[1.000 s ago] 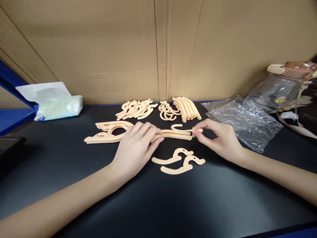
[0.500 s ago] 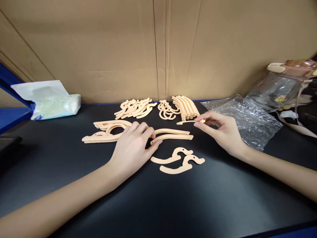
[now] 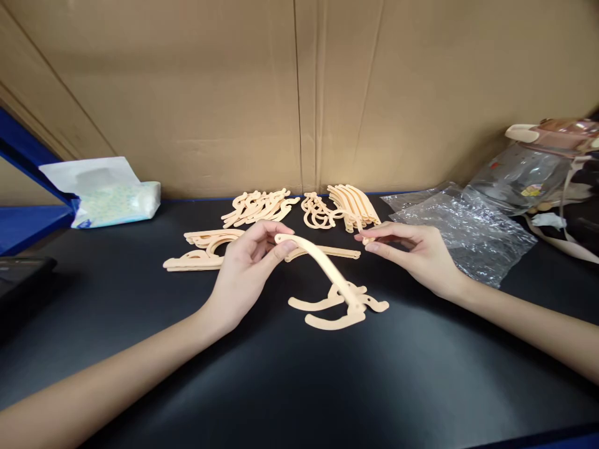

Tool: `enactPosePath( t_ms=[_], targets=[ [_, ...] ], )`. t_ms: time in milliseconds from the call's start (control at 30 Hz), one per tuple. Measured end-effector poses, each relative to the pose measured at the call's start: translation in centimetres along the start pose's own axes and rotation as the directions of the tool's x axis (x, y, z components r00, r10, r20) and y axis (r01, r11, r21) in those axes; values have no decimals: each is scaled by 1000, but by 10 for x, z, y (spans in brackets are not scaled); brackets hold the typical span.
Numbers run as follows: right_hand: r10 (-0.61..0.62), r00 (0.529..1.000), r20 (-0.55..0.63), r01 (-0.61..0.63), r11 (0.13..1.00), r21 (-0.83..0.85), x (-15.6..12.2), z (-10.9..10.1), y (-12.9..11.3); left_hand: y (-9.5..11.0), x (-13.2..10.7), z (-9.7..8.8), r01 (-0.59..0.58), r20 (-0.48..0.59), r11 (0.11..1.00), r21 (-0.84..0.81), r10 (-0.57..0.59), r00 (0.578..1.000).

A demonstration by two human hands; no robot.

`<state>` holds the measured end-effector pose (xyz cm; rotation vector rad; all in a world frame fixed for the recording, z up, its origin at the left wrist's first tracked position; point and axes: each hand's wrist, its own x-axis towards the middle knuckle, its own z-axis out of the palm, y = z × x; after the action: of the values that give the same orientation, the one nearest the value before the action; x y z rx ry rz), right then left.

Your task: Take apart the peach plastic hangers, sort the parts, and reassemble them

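My left hand [image 3: 246, 277] pinches one end of a curved, cream-coloured hanger arm [image 3: 325, 265] between thumb and fingers. That arm slants down to the right, its far end over two hook-nosed hanger pieces [image 3: 330, 323] on the table. In my right hand [image 3: 421, 252], thumb and fingertips are closed on a small hanger hook [image 3: 368, 241], mostly hidden by the fingers. Between the hands lies another curved arm [image 3: 339, 251]. Just left of my left hand are folded hanger pieces [image 3: 191, 262], partly covered by it.
Along the back of the black table [image 3: 299, 386] lie piles of short hanger pieces [image 3: 257, 207], hooks [image 3: 316, 212] and curved arms [image 3: 353, 202]. A tissue pack [image 3: 116, 202] stands at left. Clear plastic bags [image 3: 477, 231] and a bottle [image 3: 524, 168] are at right, before a cardboard wall [image 3: 187, 93].
My left hand has lifted one curved arm off the table and tilted it down to the right. My right hand has turned the hook and moved slightly nearer.
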<state>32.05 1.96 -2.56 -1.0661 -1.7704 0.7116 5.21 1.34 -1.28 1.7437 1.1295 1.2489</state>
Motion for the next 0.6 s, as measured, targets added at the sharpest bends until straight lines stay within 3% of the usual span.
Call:
enactPosePath(
  t_ms=[200, 333, 467, 600],
  targets=[
    [-56, 998, 39, 55, 998, 45, 1, 0, 1, 2, -3, 2, 133, -10, 955, -265, -141, 990],
    [-40, 997, 67, 33, 995, 95, -1, 1, -1, 6, -4, 3, 253, 134, 897, -363, -218, 967],
    [35, 997, 71, -45, 987, 154, -3, 4, -5, 10, -9, 8, 341, 257, 877, -338, -263, 930],
    [105, 989, 109, -126, 968, 215, -4, 7, -9, 11, -14, 11, 332, 233, 919, -212, -283, 930]
  ],
)
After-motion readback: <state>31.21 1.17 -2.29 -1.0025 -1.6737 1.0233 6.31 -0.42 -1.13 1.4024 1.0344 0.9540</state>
